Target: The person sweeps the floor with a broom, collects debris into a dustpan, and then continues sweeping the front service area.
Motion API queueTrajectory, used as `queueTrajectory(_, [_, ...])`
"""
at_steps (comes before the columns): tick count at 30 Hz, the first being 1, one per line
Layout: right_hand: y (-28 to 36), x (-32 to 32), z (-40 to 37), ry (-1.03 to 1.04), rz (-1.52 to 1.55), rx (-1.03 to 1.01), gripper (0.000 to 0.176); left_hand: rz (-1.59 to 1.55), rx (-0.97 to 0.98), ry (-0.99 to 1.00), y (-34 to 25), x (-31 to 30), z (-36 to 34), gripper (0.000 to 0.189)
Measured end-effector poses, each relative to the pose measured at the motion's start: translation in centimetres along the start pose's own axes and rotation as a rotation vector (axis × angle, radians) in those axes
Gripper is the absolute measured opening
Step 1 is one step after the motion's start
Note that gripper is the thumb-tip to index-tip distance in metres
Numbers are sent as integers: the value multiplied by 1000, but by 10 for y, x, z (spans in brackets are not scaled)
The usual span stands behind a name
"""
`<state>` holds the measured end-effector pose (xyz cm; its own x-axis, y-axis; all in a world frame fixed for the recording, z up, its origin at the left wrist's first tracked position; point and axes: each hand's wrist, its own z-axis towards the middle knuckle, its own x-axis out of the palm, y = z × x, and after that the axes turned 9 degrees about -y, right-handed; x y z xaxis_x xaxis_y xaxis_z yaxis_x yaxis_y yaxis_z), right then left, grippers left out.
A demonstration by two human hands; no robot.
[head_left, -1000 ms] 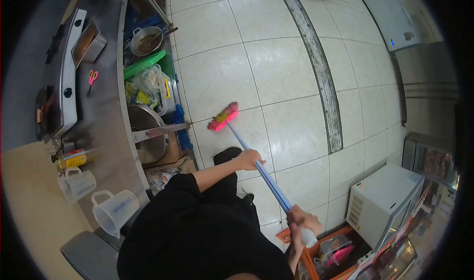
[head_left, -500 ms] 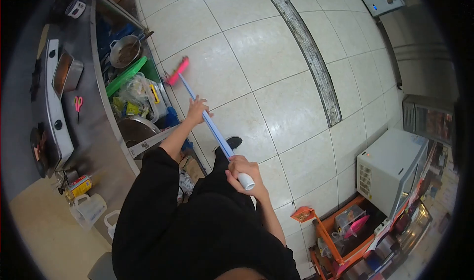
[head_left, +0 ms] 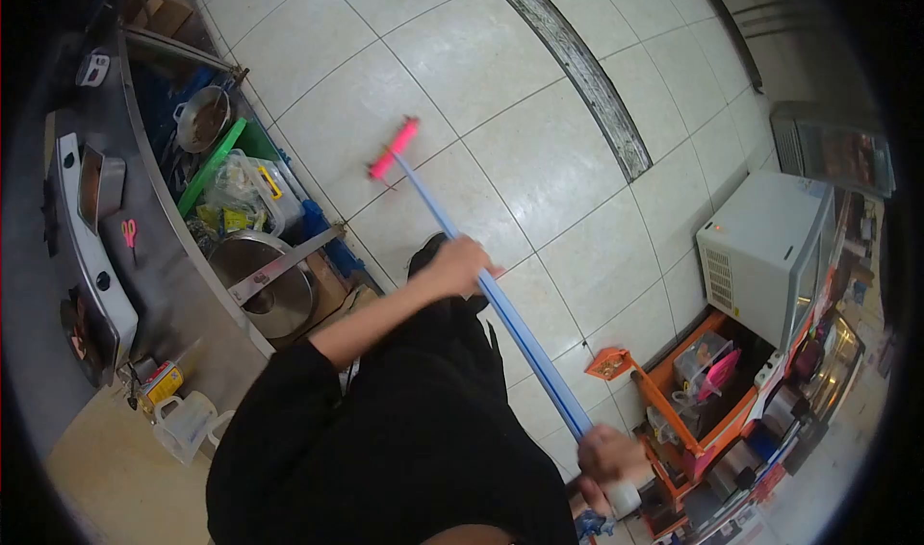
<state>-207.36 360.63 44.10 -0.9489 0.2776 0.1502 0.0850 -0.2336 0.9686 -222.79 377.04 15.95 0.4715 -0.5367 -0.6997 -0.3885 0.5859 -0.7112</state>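
A broom [head_left: 534, 348] with a pink head and a long light-blue handle slants across the view. Its pink head [head_left: 396, 148] rests on the tiled floor, with bits of debris along it. My left hand [head_left: 454, 268] is wrapped round the middle of the handle. Near the white end cap, at the lower right, my right hand [head_left: 611, 456] is closed on the handle, slightly blurred. A dark shoe [head_left: 429, 253] shows partly behind my left forearm.
A steel counter [head_left: 183, 304] on the left holds a gas stove [head_left: 94, 247] and scissors [head_left: 130, 234]. Below are a large pot [head_left: 279, 309] and a green bin [head_left: 255, 141]. A white appliance [head_left: 760, 232] and orange rack [head_left: 664, 405] stand right. A grated drain [head_left: 577, 59] crosses the floor.
The broom head has moved from beside the counter rightwards across the floor. Both hands, still on the handle, have shifted right and down, the right hand farthest. The view has also shifted.
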Motion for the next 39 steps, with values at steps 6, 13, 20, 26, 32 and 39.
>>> queueTrajectory(6, [-163, 13, -29, 253, -224, 104, 25, 484, -207, 19, 137, 11, -41, 26])
queueTrajectory(13, [-77, -87, -92, -62, -221, 74, 29, 58, -82, 39, 16, 179, -28, 25])
queueTrajectory(20, [43, -155, -155, 0, -61, -96, 25, -85, 150, 55, -174, 241, -12, 35])
queueTrajectory(26, [28, -214, -230, -291, -310, 8, 18, 151, 105, 136, -178, 197, -5, 13])
queueTrajectory(32, [-146, -197, -222, -82, -177, 192, 12, 553, -66, 78, -34, 217, -29, 17])
queueTrajectory(39, [-29, -220, -236, -189, -401, 102, 19, -29, 72, 155, -130, 308, -48, 15])
